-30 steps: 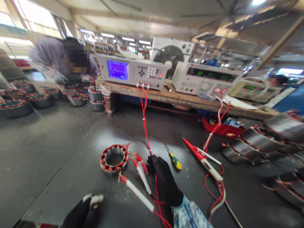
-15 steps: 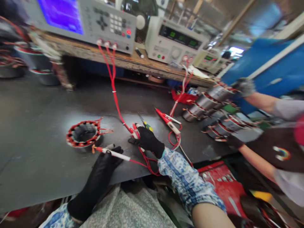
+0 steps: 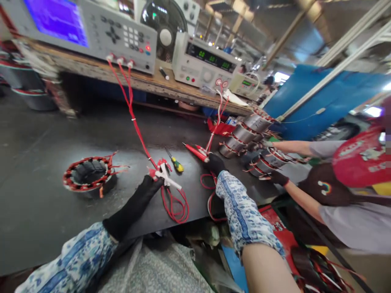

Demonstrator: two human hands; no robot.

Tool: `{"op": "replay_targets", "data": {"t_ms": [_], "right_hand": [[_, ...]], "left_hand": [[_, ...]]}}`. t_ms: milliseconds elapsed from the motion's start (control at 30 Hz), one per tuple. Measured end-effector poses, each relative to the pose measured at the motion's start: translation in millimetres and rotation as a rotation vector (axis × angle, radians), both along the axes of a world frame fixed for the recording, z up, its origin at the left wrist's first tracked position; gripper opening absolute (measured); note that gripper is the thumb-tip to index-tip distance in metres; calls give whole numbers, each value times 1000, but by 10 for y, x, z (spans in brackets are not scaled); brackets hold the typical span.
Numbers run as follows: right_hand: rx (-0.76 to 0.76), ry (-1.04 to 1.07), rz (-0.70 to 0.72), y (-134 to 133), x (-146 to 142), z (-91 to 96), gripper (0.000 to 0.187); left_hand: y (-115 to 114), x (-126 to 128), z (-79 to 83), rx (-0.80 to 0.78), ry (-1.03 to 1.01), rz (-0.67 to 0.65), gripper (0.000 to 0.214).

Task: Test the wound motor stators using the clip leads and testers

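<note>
My left hand (image 3: 134, 204), in a black glove, is shut on a bunch of white-handled test probes (image 3: 163, 176) with red clips, over a loop of red lead (image 3: 175, 209). My right hand (image 3: 215, 165), also gloved, lies on the white end of a red test probe (image 3: 196, 152), and its fingers are hidden. A wound stator (image 3: 76, 184) with red-tied windings and loose leads sits left of my left hand. A yellow-handled screwdriver (image 3: 176, 164) lies between my hands.
Red leads (image 3: 131, 110) run from a waveform tester (image 3: 116, 40) on a wooden bench (image 3: 137, 83), beside a second tester (image 3: 204, 63) and a fan (image 3: 165, 24). Stacked stators (image 3: 244, 136) stand at right, where a co-worker's gloved hands (image 3: 279, 178) work.
The view has swung, so the bench and stator sit further left. My left hand has moved forward to the clips, and my right hand has moved right onto the red probe. A co-worker's arms reach further in.
</note>
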State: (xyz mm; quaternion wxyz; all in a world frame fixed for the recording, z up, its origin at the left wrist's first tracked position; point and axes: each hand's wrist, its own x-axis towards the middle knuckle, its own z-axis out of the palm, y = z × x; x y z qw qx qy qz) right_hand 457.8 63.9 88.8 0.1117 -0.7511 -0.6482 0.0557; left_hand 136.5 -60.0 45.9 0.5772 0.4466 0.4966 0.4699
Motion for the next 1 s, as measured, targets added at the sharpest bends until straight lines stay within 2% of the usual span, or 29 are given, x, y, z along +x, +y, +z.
{"op": "replay_targets", "data": {"t_ms": [67, 167, 267, 333, 400, 500, 567, 600, 700, 833, 900, 1000], "right_hand": [[16, 34, 20, -56, -98, 25, 28], [37, 125, 101, -211, -340, 57, 27], [93, 355, 279, -498, -646, 117, 37], [118, 517, 386, -754, -868, 187, 42], [39, 608, 470, -1009, -1101, 262, 42], [-166, 675, 592, -1277, -1438, 321, 37], [-225, 701, 588, -1361, -1617, 311, 39], [-226, 715, 553, -1383, -1687, 294, 40], [-278, 761, 458, -1427, -1824, 214, 40], [-325, 844, 445, -1526, -1879, 84, 47], [-320, 882, 420, -1584, -1860, 17, 41], [-289, 938, 422, -1642, -1818, -90, 39]], "left_hand": [[104, -139, -64, 148, 228, 80, 68], [149, -392, -224, 305, 475, 154, 78], [103, -660, -330, 316, 635, 129, 78], [11, -758, -300, 277, 632, 153, 78], [-139, -739, -186, 257, 501, 159, 76], [-441, -539, 57, 199, 40, -52, 67], [-622, -391, 191, 84, -296, -162, 56], [-687, -338, 233, 27, -414, -169, 50], [-775, -279, 236, -71, -596, -39, 40], [-795, -345, 57, -249, -848, 230, 37], [-832, -394, -15, -335, -951, 287, 40], [-906, -468, -35, -347, -1025, 329, 42]]}}
